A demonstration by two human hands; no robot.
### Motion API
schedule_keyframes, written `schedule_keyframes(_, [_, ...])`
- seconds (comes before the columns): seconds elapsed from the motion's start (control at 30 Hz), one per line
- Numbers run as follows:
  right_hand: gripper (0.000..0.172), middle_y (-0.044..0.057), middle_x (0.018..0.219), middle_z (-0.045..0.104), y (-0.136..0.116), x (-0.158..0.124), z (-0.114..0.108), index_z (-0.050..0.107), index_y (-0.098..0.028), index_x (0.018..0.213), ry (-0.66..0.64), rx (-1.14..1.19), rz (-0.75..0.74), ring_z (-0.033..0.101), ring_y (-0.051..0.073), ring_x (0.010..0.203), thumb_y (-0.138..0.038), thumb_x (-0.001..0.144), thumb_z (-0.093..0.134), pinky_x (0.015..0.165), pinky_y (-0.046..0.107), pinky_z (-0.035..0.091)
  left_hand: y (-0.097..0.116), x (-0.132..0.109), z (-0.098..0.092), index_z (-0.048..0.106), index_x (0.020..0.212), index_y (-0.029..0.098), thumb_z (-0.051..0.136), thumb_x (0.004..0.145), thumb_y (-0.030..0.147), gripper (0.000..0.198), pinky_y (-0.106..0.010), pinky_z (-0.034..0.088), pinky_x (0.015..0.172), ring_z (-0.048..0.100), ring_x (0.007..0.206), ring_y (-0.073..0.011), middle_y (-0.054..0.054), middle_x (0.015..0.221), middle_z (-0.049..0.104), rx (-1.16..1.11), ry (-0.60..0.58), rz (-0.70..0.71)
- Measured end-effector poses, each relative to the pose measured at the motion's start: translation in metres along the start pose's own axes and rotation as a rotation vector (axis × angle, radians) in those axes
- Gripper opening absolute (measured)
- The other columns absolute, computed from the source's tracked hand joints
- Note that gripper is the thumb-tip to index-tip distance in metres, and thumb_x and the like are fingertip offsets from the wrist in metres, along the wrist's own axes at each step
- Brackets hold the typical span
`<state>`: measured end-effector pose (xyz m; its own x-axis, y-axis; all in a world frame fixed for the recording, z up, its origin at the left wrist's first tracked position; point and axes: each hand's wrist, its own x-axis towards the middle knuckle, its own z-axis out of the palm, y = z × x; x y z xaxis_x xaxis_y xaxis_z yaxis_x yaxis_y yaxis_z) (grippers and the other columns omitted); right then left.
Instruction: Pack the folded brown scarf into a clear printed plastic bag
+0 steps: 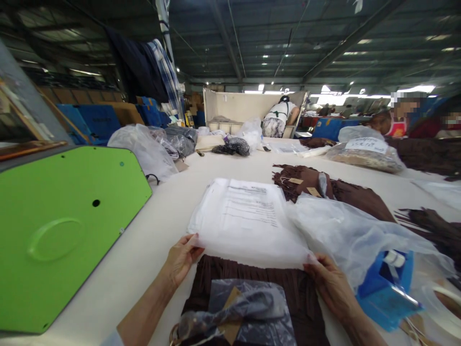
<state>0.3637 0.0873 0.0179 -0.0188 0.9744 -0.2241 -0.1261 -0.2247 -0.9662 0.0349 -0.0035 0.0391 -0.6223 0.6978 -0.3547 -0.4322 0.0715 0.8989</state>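
A stack of clear plastic bags (245, 221) printed with text lies flat in front of me on the white table (151, 240). My left hand (182, 257) pinches its near left corner. My right hand (329, 281) grips the near right corner, fingers closed on the edge. Just below the bag's near edge lies a folded dark brown fringed garment (259, 283). On that garment rests a small crumpled bag with a cardboard tag (241, 310).
A bright green machine cover (61, 226) fills the left side. A blue tape dispenser (387, 288) sits by my right hand on loose plastic (353, 230). More brown garments (324, 190) lie right. Filled bags (144, 149) sit farther back. People work at the far end.
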Motion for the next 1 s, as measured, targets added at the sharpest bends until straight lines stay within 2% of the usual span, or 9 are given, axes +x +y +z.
schedule_keyframes(0.13, [0.040, -0.004, 0.057, 0.054, 0.000, -0.002, -0.001, 0.050, -0.023, 0.063, 0.045, -0.199, -0.061, 0.051, 0.015, 0.059, -0.056, 0.050, 0.070, 0.057, 0.029, 0.042, -0.007, -0.009, 0.003, 0.062, 0.070, 0.016, 0.079, 0.048, 0.040, 0.037, -0.021, 0.047, 0.059, 0.054, 0.061, -0.0110, 0.002, 0.067, 0.061, 0.132, -0.086, 0.086])
schedule_keyframes(0.2, [0.039, -0.002, 0.060, 0.056, -0.002, -0.005, -0.001, 0.053, -0.023, 0.063, 0.055, -0.331, -0.082, 0.052, 0.019, 0.065, -0.060, 0.055, 0.064, 0.063, 0.031, 0.039, -0.010, -0.013, 0.003, 0.064, 0.072, 0.016, 0.074, 0.052, 0.042, 0.034, -0.020, 0.042, 0.055, 0.051, 0.057, -0.0109, 0.004, 0.061, 0.059, 0.233, -0.099, 0.137])
schedule_keyframes(0.3, [0.039, 0.000, 0.065, 0.058, -0.007, -0.012, -0.002, 0.056, -0.023, 0.064, 0.065, -0.497, -0.100, 0.053, 0.023, 0.073, -0.061, 0.056, 0.059, 0.070, 0.034, 0.035, -0.014, -0.018, 0.000, 0.066, 0.079, 0.019, 0.067, 0.059, 0.036, 0.026, -0.021, 0.038, 0.055, 0.051, 0.059, -0.0131, 0.005, 0.060, 0.060, 0.360, -0.084, 0.182])
schedule_keyframes(0.43, [0.044, 0.000, 0.062, 0.056, -0.010, -0.026, -0.004, 0.054, -0.025, 0.067, 0.059, -0.687, -0.088, 0.054, 0.026, 0.074, -0.067, 0.059, 0.048, 0.070, 0.034, 0.034, -0.019, -0.024, -0.005, 0.065, 0.087, 0.020, 0.059, 0.062, 0.031, 0.028, -0.023, 0.040, 0.059, 0.055, 0.063, -0.0152, 0.005, 0.066, 0.063, 0.408, -0.047, 0.159])
schedule_keyframes(0.53, [0.049, 0.001, 0.063, 0.056, -0.008, -0.032, -0.007, 0.052, -0.024, 0.069, 0.048, -0.795, -0.055, 0.054, 0.025, 0.074, -0.071, 0.062, 0.040, 0.069, 0.034, 0.036, -0.022, -0.029, -0.006, 0.063, 0.090, 0.018, 0.059, 0.063, 0.037, 0.034, -0.024, 0.043, 0.057, 0.056, 0.060, -0.0161, 0.003, 0.066, 0.063, 0.354, -0.025, 0.103])
schedule_keyframes(0.63, [0.051, 0.002, 0.067, 0.058, -0.002, -0.036, -0.010, 0.052, -0.024, 0.071, 0.048, -0.773, -0.035, 0.054, 0.025, 0.075, -0.072, 0.063, 0.037, 0.069, 0.033, 0.038, -0.024, -0.036, -0.007, 0.061, 0.092, 0.016, 0.064, 0.061, 0.046, 0.043, -0.026, 0.045, 0.058, 0.059, 0.062, -0.0176, 0.001, 0.066, 0.064, 0.283, 0.012, 0.063])
schedule_keyframes(0.8, [0.055, 0.003, 0.084, 0.065, 0.006, -0.046, -0.012, 0.056, -0.023, 0.080, 0.079, -0.676, 0.017, 0.056, 0.023, 0.079, -0.073, 0.064, 0.041, 0.073, 0.032, 0.041, -0.028, -0.050, -0.016, 0.063, 0.092, 0.016, 0.074, 0.055, 0.044, 0.048, -0.025, 0.046, 0.059, 0.060, 0.066, -0.0177, 0.001, 0.070, 0.066, 0.176, 0.081, 0.008])
schedule_keyframes(0.93, [0.060, 0.002, 0.088, 0.067, 0.010, -0.052, -0.016, 0.059, -0.022, 0.084, 0.081, -0.645, 0.062, 0.057, 0.026, 0.092, -0.076, 0.063, 0.044, 0.075, 0.031, 0.043, -0.030, -0.058, -0.020, 0.064, 0.096, 0.015, 0.071, 0.060, 0.050, 0.050, -0.026, 0.048, 0.059, 0.061, 0.064, -0.0183, -0.001, 0.071, 0.067, 0.229, 0.130, 0.026])
schedule_keyframes(1.0, [0.061, 0.002, 0.089, 0.067, 0.013, -0.054, -0.020, 0.059, -0.022, 0.088, 0.078, -0.614, 0.096, 0.058, 0.025, 0.092, -0.076, 0.063, 0.045, 0.076, 0.030, 0.044, -0.031, -0.061, -0.020, 0.063, 0.100, 0.016, 0.068, 0.063, 0.052, 0.052, -0.027, 0.049, 0.060, 0.061, 0.064, -0.0187, -0.001, 0.073, 0.067, 0.274, 0.160, 0.027])
